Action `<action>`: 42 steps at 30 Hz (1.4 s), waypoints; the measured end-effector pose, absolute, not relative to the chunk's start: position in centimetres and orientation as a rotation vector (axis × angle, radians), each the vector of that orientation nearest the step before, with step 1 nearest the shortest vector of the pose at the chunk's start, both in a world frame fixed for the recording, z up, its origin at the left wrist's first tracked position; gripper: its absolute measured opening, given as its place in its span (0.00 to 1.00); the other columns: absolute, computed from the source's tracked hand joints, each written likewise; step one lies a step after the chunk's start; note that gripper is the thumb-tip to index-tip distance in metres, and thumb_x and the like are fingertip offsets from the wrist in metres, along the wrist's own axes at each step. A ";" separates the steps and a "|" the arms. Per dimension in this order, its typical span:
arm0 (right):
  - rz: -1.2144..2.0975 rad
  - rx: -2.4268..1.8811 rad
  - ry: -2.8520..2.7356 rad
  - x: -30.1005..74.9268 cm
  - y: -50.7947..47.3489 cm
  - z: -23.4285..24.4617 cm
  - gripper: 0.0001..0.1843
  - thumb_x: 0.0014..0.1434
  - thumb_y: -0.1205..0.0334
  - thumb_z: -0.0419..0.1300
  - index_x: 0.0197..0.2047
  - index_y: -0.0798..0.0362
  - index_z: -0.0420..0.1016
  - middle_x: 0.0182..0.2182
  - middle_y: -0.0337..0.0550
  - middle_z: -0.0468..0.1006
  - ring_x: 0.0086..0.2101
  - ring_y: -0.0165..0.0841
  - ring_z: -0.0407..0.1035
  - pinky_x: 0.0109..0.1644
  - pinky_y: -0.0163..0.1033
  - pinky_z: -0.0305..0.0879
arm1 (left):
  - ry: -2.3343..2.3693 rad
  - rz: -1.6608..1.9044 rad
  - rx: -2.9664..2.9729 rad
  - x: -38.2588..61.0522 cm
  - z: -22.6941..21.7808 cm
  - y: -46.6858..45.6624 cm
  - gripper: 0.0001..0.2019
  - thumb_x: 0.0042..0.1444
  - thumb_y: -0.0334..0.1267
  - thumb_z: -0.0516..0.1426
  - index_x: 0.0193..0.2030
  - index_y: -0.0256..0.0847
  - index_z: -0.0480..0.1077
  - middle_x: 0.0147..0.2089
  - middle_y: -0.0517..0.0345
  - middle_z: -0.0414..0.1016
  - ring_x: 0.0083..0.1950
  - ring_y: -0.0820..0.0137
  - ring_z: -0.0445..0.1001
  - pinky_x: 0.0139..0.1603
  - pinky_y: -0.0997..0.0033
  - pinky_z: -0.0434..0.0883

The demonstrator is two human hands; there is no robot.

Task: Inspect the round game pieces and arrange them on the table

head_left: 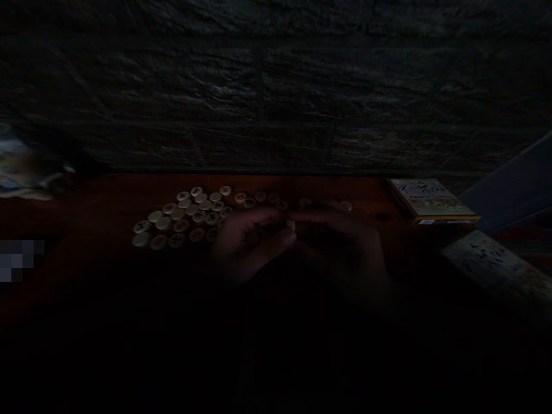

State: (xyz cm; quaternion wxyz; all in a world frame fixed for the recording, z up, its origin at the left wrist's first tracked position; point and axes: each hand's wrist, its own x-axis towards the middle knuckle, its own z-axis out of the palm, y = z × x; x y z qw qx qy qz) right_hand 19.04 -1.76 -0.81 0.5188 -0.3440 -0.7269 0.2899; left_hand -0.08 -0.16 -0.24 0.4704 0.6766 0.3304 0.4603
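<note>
Both hands meet over the wooden table (107,201) in very dim light. My left hand (252,241) is closed in a pinch, its thumb against a small pale xiangqi piece (292,225). My right hand (349,233) reaches in from the other side, its fingertips at the same piece; its thumb is lost in shadow. To the left lies a loose cluster of round xiangqi pieces (178,214), some with dark characters, some with red. Several more pieces (260,196) sit just behind my hands, partly hidden by them. Another piece (345,205) shows past my right knuckles.
A stone-block wall (276,86) rises along the table's back edge. At the right stands a flat printed box (433,198), with a printed sheet or lid (500,264) nearer me. A blurred pale object (26,167) is at the far left. Deep shadow covers the foreground.
</note>
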 end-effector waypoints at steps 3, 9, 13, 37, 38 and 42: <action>0.713 -0.831 -1.743 19.1 -1.7 -0.8 0.18 0.59 0.67 0.71 0.52 0.45 0.81 0.45 0.43 0.81 0.45 0.37 0.77 0.49 0.44 0.76 | 0.821 1.119 1.666 -0.1 -0.2 -0.2 0.06 0.61 0.41 0.64 0.40 0.41 0.78 0.37 0.56 0.83 0.38 0.66 0.81 0.37 0.69 0.75; 0.677 -0.808 -1.758 19.2 -1.6 -0.8 0.20 0.57 0.68 0.73 0.53 0.44 0.82 0.45 0.43 0.82 0.46 0.38 0.77 0.49 0.44 0.74 | 0.802 1.110 1.677 -0.5 -0.6 -0.2 0.08 0.62 0.42 0.65 0.44 0.41 0.77 0.39 0.54 0.84 0.39 0.65 0.82 0.38 0.69 0.76; 0.683 -0.787 -1.743 19.1 -1.7 -0.7 0.19 0.58 0.68 0.72 0.52 0.43 0.82 0.45 0.42 0.83 0.46 0.38 0.77 0.48 0.44 0.74 | 0.781 1.122 1.689 -0.6 -0.6 -0.3 0.08 0.62 0.43 0.65 0.44 0.42 0.77 0.40 0.54 0.84 0.41 0.64 0.82 0.39 0.67 0.77; 0.668 -0.807 -1.773 19.1 -1.8 -0.4 0.20 0.59 0.70 0.70 0.53 0.44 0.82 0.46 0.41 0.82 0.46 0.34 0.77 0.50 0.41 0.74 | 0.679 1.075 1.591 -0.6 -1.0 0.0 0.09 0.65 0.43 0.63 0.46 0.41 0.79 0.42 0.56 0.84 0.44 0.66 0.82 0.44 0.70 0.77; 0.677 -0.808 -1.767 19.1 -1.9 -0.5 0.19 0.60 0.70 0.70 0.53 0.44 0.82 0.46 0.41 0.82 0.46 0.34 0.78 0.49 0.41 0.74 | 0.694 1.081 1.591 -0.6 -1.0 0.0 0.09 0.65 0.43 0.63 0.46 0.41 0.79 0.42 0.56 0.83 0.43 0.66 0.81 0.44 0.69 0.77; 0.698 -0.837 -1.742 19.0 -2.0 -0.6 0.20 0.59 0.69 0.71 0.54 0.45 0.81 0.45 0.42 0.82 0.45 0.36 0.78 0.48 0.43 0.74 | 0.737 1.064 1.617 -0.5 -0.9 -0.1 0.08 0.64 0.42 0.64 0.45 0.41 0.78 0.40 0.57 0.83 0.42 0.67 0.81 0.43 0.70 0.76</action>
